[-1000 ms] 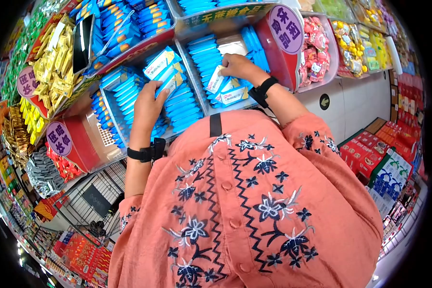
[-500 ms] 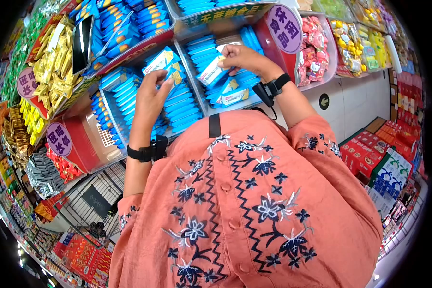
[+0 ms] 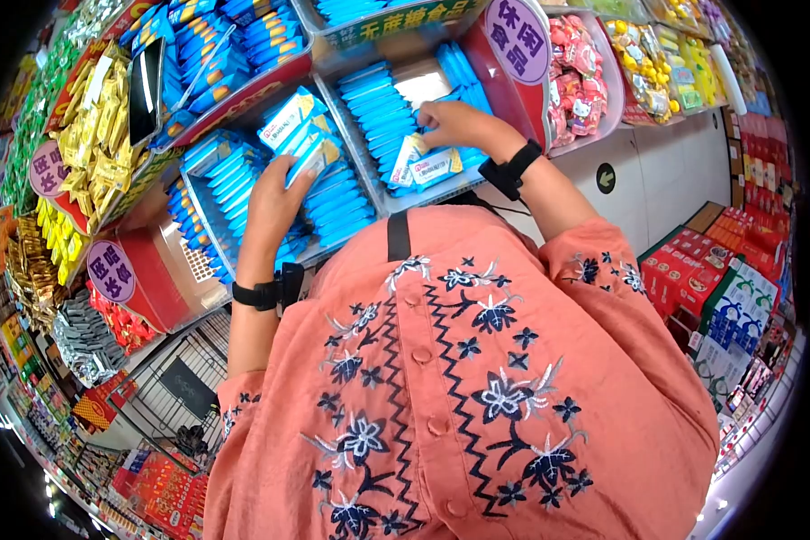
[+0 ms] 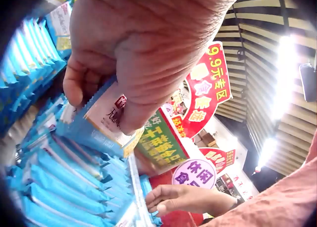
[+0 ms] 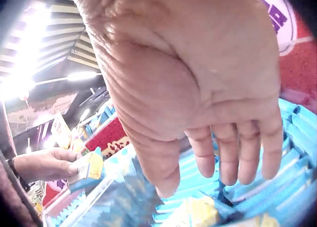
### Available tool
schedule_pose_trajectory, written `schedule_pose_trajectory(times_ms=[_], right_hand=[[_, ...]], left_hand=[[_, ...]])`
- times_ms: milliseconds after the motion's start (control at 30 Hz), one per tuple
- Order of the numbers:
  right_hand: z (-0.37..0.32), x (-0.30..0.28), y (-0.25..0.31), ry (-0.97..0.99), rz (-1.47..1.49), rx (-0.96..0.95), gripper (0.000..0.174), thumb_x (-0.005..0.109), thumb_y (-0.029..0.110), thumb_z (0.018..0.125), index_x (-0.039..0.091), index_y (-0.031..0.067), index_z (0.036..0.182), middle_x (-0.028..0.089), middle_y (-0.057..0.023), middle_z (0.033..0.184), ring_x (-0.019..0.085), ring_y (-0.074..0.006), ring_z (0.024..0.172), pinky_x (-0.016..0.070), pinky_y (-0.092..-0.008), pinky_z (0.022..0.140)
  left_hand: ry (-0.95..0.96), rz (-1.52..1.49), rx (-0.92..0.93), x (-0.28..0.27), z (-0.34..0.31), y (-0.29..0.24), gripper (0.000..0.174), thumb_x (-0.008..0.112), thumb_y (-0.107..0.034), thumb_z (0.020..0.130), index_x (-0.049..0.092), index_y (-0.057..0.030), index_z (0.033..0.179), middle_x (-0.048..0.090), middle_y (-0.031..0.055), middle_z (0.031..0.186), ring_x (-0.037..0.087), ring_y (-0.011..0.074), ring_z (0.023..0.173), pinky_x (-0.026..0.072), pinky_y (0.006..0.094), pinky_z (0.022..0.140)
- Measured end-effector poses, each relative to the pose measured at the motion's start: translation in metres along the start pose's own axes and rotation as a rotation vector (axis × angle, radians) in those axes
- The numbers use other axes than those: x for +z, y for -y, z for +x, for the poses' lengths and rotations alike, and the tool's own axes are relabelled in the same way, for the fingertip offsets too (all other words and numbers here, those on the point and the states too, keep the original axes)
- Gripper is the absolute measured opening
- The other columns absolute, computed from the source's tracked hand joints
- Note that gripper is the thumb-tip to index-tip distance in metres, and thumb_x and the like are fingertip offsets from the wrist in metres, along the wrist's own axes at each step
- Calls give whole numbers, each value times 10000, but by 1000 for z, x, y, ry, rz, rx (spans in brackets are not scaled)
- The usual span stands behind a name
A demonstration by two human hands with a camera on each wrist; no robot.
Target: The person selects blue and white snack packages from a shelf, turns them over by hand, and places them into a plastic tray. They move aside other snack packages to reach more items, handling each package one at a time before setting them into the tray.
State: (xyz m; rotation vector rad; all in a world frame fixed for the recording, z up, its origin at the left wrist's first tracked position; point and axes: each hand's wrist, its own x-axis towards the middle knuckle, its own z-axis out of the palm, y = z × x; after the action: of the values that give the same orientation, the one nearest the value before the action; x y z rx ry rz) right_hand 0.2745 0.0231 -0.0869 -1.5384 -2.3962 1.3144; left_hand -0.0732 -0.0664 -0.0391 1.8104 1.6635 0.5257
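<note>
My left hand (image 3: 272, 200) pinches a blue-and-white snack packet (image 4: 106, 110) between thumb and fingers, over the left bin of similar packets. In the right wrist view this packet's yellow end points away from the hand. My right hand (image 3: 466, 126) reaches over the neighbouring bin, fingers fairly straight and pointing down, thumb apart from them (image 5: 193, 88). Beneath its fingertips, white-and-yellow-faced packets (image 3: 436, 168) lie across the front of that bin. Rows of blue packets (image 3: 373, 103) stand on edge behind them.
A clear divider (image 3: 355, 135) separates the two bins. A red side panel with a purple sign (image 3: 517, 40) borders the right bin. Gold-wrapped sweets (image 3: 99, 117) and a dark phone-like screen (image 3: 146, 90) are at left. A wire cart (image 3: 184, 382) stands lower left.
My left hand was lifted off with fingers apart half a second ago; now it pinches a packet. My right hand has let go of a tilted packet, which lies in the bin's front.
</note>
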Motion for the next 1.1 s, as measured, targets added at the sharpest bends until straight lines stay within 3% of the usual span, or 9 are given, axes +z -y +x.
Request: schedule_pose_trajectory(times_ms=[100, 200, 333, 400, 533, 700, 833, 1000, 1100], right_hand=[[-9, 11, -4, 128, -187, 101, 433, 771, 253, 714, 665, 30, 1069, 693, -200, 1019, 668, -344, 938, 518, -415, 785], [-11, 17, -8, 104, -205, 69, 396, 768, 241, 691, 682, 38, 1020, 699, -192, 979, 670, -353, 916, 520, -419, 778], [-15, 12, -5, 164, -276, 68, 381, 773, 237, 676, 688, 41, 992, 701, -180, 945, 668, -358, 896, 517, -425, 764], [-17, 10, -4, 197, -297, 59, 370, 773, 234, 674, 683, 40, 976, 697, -176, 934, 663, -354, 893, 512, -419, 760], [-37, 10, -9, 163, -99, -18, 312, 742, 191, 719, 649, 38, 975, 679, -161, 924, 649, -317, 889, 493, -398, 752], [-50, 9, -19, 105, 32, -59, 264, 689, 134, 776, 617, 33, 1008, 660, -143, 920, 633, -266, 888, 488, -374, 761], [-60, -18, -18, 96, 116, -8, 266, 682, 153, 803, 598, 33, 1025, 643, -106, 887, 634, -207, 836, 503, -348, 705], [-64, -37, -22, 41, 454, 191, 328, 681, 228, 866, 553, 36, 1098, 615, -66, 886, 620, -137, 743, 518, -284, 591], [-64, -39, -26, -22, 519, 155, 327, 665, 238, 904, 532, 25, 1112, 620, -67, 897, 609, -126, 692, 520, -271, 555]], left_hand=[[13, -61, -78, 2, -13, 3, 347, 694, -263, 896, 643, 15, 1097, 651, 237, 1022, 638, 393, 940, 494, 423, 812], [-88, 49, 42, 14, -18, 3, 335, 698, -260, 897, 650, 2, 1100, 628, 215, 1009, 622, 402, 905, 490, 436, 789], [-114, 155, 5, 20, -22, -25, 275, 722, -239, 873, 663, -42, 1056, 601, 166, 958, 606, 372, 904, 493, 454, 765], [-152, 219, 105, 23, -22, -23, 270, 740, -221, 848, 666, -56, 1048, 605, 150, 963, 599, 355, 903, 491, 449, 766], [-210, 333, 176, 25, -23, -26, 288, 759, -176, 813, 665, -68, 1063, 608, 133, 966, 582, 332, 911, 478, 435, 781], [-335, 266, 225, 17, -24, -35, 303, 742, -139, 824, 647, -40, 1094, 616, 150, 990, 577, 343, 941, 470, 431, 821], [-358, 114, 268, 17, -13, -66, 292, 725, -133, 836, 642, -30, 1096, 631, 157, 1015, 587, 354, 964, 475, 433, 838], [-91, 186, 294, 68, 14, -97, 336, 702, -176, 871, 612, 12, 1134, 655, 194, 1035, 627, 369, 973, 498, 426, 843], [59, 382, 247, 98, 24, -114, 438, 721, -230, 850, 577, 25, 1176, 660, 208, 985, 641, 368, 953, 514, 437, 825]])
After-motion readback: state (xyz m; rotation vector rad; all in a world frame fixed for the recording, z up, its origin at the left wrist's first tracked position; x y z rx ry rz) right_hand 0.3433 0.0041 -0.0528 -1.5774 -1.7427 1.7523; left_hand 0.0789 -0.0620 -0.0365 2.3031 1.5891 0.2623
